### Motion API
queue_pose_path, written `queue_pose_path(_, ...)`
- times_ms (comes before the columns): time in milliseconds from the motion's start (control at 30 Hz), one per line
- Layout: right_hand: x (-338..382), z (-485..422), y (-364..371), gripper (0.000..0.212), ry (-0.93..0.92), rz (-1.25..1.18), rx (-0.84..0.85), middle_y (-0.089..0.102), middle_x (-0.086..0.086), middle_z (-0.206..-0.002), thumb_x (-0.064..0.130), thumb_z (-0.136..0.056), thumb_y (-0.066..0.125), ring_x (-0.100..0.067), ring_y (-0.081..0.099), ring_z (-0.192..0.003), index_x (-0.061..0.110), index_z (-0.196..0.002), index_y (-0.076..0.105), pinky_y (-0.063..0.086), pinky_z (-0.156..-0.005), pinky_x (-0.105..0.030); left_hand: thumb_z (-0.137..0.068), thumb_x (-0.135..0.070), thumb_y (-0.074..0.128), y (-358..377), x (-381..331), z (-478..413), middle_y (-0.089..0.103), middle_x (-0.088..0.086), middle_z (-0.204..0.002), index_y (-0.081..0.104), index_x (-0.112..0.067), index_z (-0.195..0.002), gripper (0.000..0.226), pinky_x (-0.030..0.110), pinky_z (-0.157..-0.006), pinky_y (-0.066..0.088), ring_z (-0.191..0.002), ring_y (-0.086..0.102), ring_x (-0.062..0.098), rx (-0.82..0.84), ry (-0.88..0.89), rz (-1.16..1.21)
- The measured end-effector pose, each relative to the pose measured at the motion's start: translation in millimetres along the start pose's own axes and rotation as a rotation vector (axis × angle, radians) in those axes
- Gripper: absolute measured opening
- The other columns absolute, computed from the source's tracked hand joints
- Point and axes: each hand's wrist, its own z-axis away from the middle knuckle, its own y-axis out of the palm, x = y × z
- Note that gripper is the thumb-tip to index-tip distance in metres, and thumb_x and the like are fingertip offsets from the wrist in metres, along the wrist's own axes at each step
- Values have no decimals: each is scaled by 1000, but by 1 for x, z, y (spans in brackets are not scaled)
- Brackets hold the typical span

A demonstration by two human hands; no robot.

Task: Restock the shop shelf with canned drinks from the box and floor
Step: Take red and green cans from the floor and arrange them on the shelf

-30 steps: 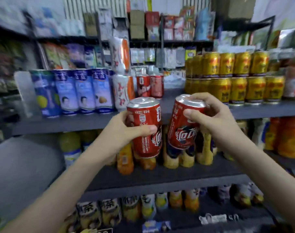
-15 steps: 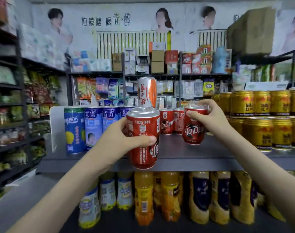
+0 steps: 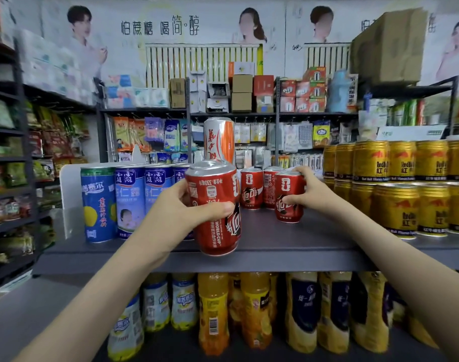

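My left hand (image 3: 176, 207) grips a red cola can (image 3: 215, 212) upright, just above the front edge of the grey top shelf (image 3: 288, 241). My right hand (image 3: 312, 192) is wrapped around a second red cola can (image 3: 288, 197), whose base rests on the shelf further back. Behind it two more red cola cans (image 3: 252, 189) stand in a row. The box and the floor are out of view.
Tall blue cans (image 3: 129, 202) line the shelf's left, with a white and orange can (image 3: 219, 139) stacked behind. Gold energy drink cans (image 3: 400, 189) are stacked in two layers on the right. Yellow and orange bottles (image 3: 215, 312) fill the shelf below.
My right hand has lowered its can onto the shelf beside the red cans at the back. My left hand has stayed near the front edge. The view has risen from the lower shelves.
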Motion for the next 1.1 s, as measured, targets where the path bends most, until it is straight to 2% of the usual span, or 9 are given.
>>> queue_pose_path(167, 4, -9, 6, 75, -13, 9, 46, 54, 3, -103, 7, -74, 78, -14, 56, -95, 20, -133, 32, 49, -81, -31, -48, -32, 81, 1, 0, -5, 71, -22, -85, 60, -30, -97, 53, 16, -64, 48, -80, 67, -4, -19, 9, -8)
queue_pose_path(333, 8, -31, 21, 91, -15, 43, 129, 49, -10, -127, 4, -73, 78, -24, 54, -109, 21, -142, 20, 48, -93, -42, -37, -46, 77, -7, -1, -13, 72, -13, -93, 62, -28, -102, 70, 25, -69, 51, -86, 69, 5, -76, 33, 25)
queue_pose_path(400, 9, -41, 29, 95, -7, 67, 141, 46, -13, -135, 6, -74, 77, -25, 51, -114, 18, -144, 15, 45, -97, -41, -36, -45, 79, -8, -3, -14, 72, -16, -91, 61, -28, -101, 70, 23, -68, 50, -85, 68, 2, -73, 30, 17)
queue_pose_path(467, 8, -50, 34, 85, 14, 145, 133, 48, -12, -135, 13, -77, 77, -22, 50, -113, 10, -140, 22, 42, -94, -35, -38, -34, 88, -8, -4, -13, 71, -20, -86, 60, -28, -100, 67, 18, -63, 49, -80, 67, -3, -61, 22, -1)
queue_pose_path(600, 1, -65, 45, 65, 28, 229, 148, 56, -8, -130, 28, -77, 77, -23, 53, -116, 10, -130, 45, 42, -93, -32, -47, -32, 74, -6, -3, -9, 70, -25, -80, 59, -29, -96, 51, 20, -67, 47, -75, 65, -7, -66, 6, -12)
queue_pose_path(700, -1, -70, 55, 60, -8, 269, 134, 59, -7, -126, 33, -78, 75, -23, 56, -113, 10, -128, 50, 42, -89, -28, -46, -34, 76, -3, -2, -10, 71, -21, -85, 60, -27, -99, 55, 20, -69, 49, -80, 67, -3, -44, -3, -23)
queue_pose_path(867, 2, -65, 59, 57, -23, 440, 93, 61, -9, -122, 37, -80, 72, -23, 57, -108, 7, -123, 50, 44, -84, -29, -48, -33, 81, 5, 0, -15, 71, -20, -87, 60, -29, -98, 54, 14, -63, 51, -80, 67, -3, 1, -9, -28)
queue_pose_path(1000, 43, -22, 35, 47, -199, 285, -73, 60, 1, -114, 39, -89, 60, -12, 56, -99, 12, -126, 50, 46, -84, -26, -47, -39, 85, 19, 1, -19, 71, -21, -87, 61, -31, -98, 57, 15, -65, 50, -81, 67, -3, 40, -7, -65)
queue_pose_path(1100, 79, 31, 9, 30, -342, -38, 98, 66, -2, -108, 39, -91, 50, -16, 64, -97, 18, -111, 60, 54, -84, -27, -47, -44, 87, 35, 1, -21, 71, -11, -95, 61, -27, -107, 68, 27, -78, 54, -89, 67, 5, 66, -6, -108)
